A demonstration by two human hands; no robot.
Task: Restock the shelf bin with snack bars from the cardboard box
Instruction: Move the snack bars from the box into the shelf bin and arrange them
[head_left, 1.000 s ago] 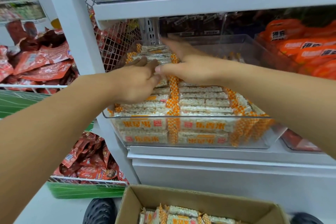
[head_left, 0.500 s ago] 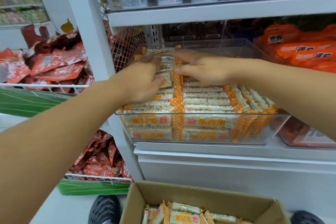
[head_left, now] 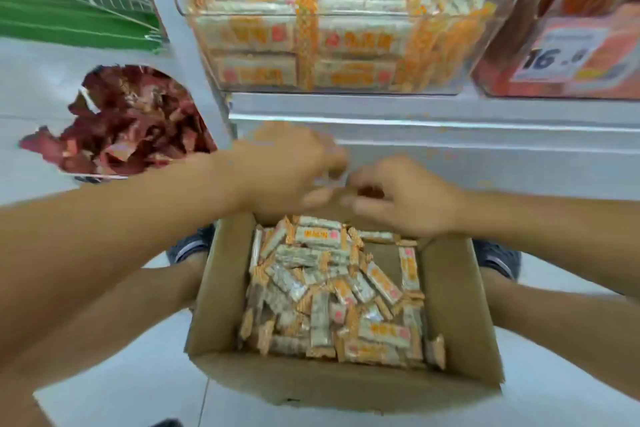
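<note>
The open cardboard box (head_left: 221,288) stands on the floor below me, with several white-and-orange snack bars (head_left: 332,288) lying loose inside. Both hands hover side by side over the box's far edge, blurred by motion. My left hand (head_left: 287,170) and my right hand (head_left: 405,198) have loosely curled fingers, and I see no bar in either. Above them on the shelf, the clear plastic bin (head_left: 242,14) holds stacked rows of the same bars.
A neighbouring bin with orange packets and a price label (head_left: 561,55) sits right of the clear bin. Red snack packets (head_left: 131,121) and a green basket (head_left: 69,3) are on the left. The white shelf base (head_left: 450,135) is just behind the box. My shoes (head_left: 194,243) flank it.
Both hands have left the shelf bin and dropped to the cardboard box's far edge. My view has tilted down from the shelf to the box.
</note>
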